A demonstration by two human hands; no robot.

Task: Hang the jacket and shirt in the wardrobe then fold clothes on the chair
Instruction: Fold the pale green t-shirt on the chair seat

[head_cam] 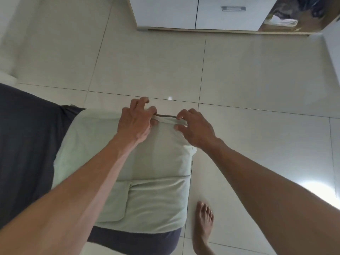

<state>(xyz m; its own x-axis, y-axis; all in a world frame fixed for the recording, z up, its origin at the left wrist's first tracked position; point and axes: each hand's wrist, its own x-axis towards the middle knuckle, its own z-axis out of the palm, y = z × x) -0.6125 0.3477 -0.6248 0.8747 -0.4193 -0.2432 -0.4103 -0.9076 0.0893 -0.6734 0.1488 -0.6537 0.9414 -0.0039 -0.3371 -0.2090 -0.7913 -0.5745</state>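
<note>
Head view: both hands (left hand [137,124], right hand [196,128]) seemingly pinch pale garment [158,162].

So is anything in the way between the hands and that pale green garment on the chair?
Nothing visible. Both hands already touch it: the left hand and right hand pinch the far edge of the pale green garment, which lies folded on the dark chair. Only bare floor lies beyond.

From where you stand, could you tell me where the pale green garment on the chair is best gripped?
Grip the pale green garment along its far edge, from above, a hand near each end. That edge lies straight and exposed; the left hand and right hand pinch there.
</note>
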